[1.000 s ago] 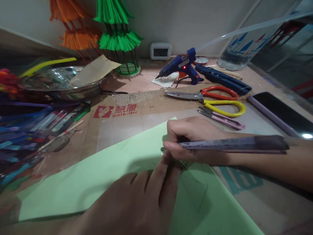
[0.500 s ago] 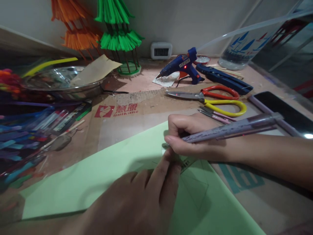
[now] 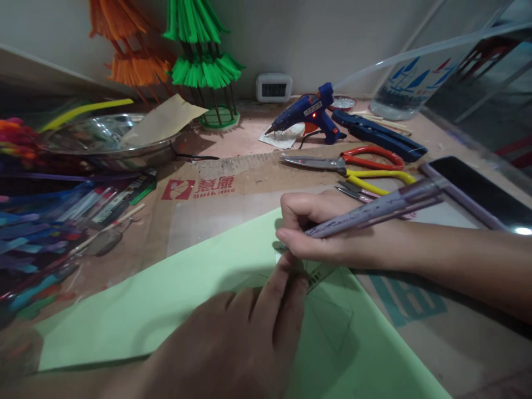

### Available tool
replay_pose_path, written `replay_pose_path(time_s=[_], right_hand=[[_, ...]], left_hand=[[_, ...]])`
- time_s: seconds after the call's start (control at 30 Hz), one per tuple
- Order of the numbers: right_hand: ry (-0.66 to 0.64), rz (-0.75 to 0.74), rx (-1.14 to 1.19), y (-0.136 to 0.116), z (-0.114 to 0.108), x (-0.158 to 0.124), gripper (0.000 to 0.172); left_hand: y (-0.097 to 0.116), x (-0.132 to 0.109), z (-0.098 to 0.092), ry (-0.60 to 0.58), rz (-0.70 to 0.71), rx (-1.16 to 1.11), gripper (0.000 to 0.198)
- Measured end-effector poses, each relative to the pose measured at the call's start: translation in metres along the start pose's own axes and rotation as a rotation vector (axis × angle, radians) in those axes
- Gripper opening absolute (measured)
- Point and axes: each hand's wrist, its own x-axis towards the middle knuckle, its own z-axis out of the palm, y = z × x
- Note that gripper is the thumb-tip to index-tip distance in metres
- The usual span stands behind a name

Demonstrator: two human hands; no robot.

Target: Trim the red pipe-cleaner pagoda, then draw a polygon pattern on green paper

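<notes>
My right hand (image 3: 328, 224) is closed round a greyish-purple pen (image 3: 374, 208), which slants up to the right; its tip is hidden behind my fingers. My left hand (image 3: 245, 332) lies with fingers stretched out over a light green sheet of paper (image 3: 199, 260). Its fingertips press on a narrow strip with dark marks (image 3: 318, 277), perhaps a ruler, mostly covered by my hands. Thin pencil-like lines forming angular shapes show on the paper to the right of my left hand. Both hands nearly touch at the fingertips.
Beyond my right hand lie scissors (image 3: 316, 161) with red and yellow handles, small snips (image 3: 353, 192) and a phone (image 3: 477, 188). Farther back are a blue glue gun (image 3: 307, 113), a blue cutter (image 3: 378, 133), a metal bowl (image 3: 158, 156) and a green fringed model (image 3: 205, 72).
My right hand has shifted slightly left, and the pen's back end has swung left. My left hand and the paper stay almost where they were.
</notes>
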Motion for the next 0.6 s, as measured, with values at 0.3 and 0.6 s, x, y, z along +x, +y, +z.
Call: replay_pose_path(time_s=[0.3,0.6], right_hand=[[-0.029,-0.010,-0.081,-0.005,-0.003,0.001,0.027],[-0.039,-0.020,-0.098,-0.003,-0.012,-0.005,0.025]], left_hand=[[-0.004,0.000,-0.001,0.007,0.023,0.022,0.060],[-0.005,0.004,-0.001,-0.022,0.049,0.041,0.060]])
